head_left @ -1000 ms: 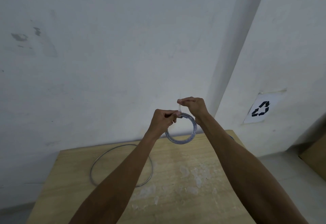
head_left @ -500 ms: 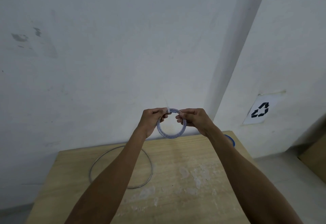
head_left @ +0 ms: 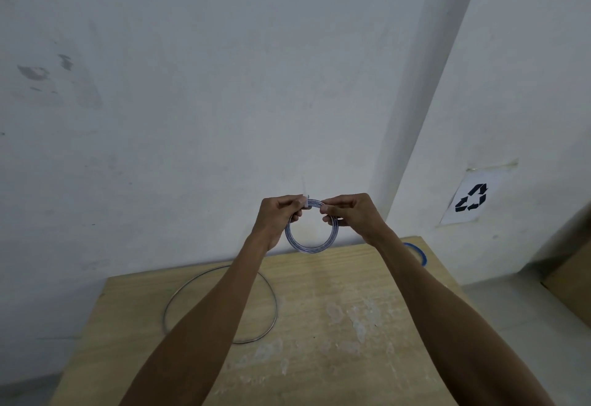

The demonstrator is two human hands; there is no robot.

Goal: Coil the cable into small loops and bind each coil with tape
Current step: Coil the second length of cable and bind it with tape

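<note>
Left hand [head_left: 277, 213] and right hand [head_left: 350, 213] pinch taped coil [head_left: 311, 247] above table [head_left: 335, 325].

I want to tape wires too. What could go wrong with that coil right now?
The tape has a loose end sticking up by the left grip; it might fold onto itself or stick to a finger instead of wrapping the coil.
Only the coil's top is pinched, between the left grip and right grip; if either slips, the loops might spring apart.
The blue roll lies near the table edge; a bump could knock it off.
</note>
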